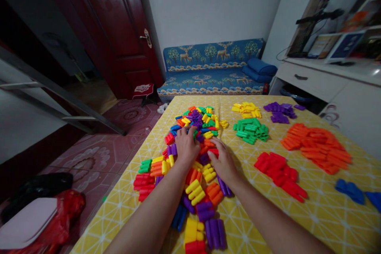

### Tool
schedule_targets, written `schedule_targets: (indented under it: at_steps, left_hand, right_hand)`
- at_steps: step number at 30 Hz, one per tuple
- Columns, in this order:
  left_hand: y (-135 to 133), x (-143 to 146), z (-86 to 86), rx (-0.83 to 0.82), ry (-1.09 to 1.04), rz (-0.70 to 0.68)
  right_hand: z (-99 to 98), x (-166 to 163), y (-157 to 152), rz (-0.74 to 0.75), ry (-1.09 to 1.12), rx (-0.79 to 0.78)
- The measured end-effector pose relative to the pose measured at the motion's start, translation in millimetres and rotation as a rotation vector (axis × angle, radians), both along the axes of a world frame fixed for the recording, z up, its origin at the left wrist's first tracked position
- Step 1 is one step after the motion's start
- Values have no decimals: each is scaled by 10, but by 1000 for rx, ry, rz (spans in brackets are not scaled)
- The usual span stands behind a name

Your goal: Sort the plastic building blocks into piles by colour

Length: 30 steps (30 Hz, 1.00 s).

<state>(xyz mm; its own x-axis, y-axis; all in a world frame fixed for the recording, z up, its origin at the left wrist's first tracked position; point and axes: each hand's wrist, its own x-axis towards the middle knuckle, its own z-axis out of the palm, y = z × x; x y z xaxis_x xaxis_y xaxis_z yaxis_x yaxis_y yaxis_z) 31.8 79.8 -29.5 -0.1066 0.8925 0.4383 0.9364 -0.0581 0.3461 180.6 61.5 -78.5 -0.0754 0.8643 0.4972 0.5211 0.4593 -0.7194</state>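
Note:
A mixed pile of colourful plastic bullet-shaped building blocks (pixel 196 193) runs along the left half of the table, many of them joined side by side in short rows. My left hand (pixel 187 145) lies over the middle of this pile, fingers apart and pointing forward, with a green block (pixel 195 133) beside the fingertips. On the pile's right edge rests my right hand (pixel 224 161), its thumb and fingers spread around red and orange blocks (pixel 208 143). Neither hand is seen lifting a block. The palms hide part of the pile.
Single-colour heaps lie on the right of the yellow-patterned table: yellow (pixel 247 109), green (pixel 251 130), purple (pixel 279 111), orange (pixel 317 147), red (pixel 279 174) and blue blocks (pixel 349 191). Beyond the table's far edge stands a blue sofa (pixel 208 81). A white cabinet (pixel 318 81) is at right.

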Motion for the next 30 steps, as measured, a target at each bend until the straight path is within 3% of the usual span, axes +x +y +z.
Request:
schedule_targets:
  at_steps: [7,17,20,23,26,30]
  left_hand:
    - [19,-12,-27,20,30,-47]
    - [64,-59,-90,74,39,-143]
    - [63,-54,-49,145,-96,-246]
    - [43,-12,-5,227,-334,-447]
    - [20,37,9,171,-502,-589]
    - [4,56,-5,68,-564,-645]
  right_hand:
    - [100,37,-63,62,244,-175]
    - [154,46,-61,66,233,-130]
    - [153,43,-63,61,234,-103]
    - [138,39,-62,40,286,-53]
    - [148,43,-75,69,374,-44]
    - [198,73,-99,99,377,-64]
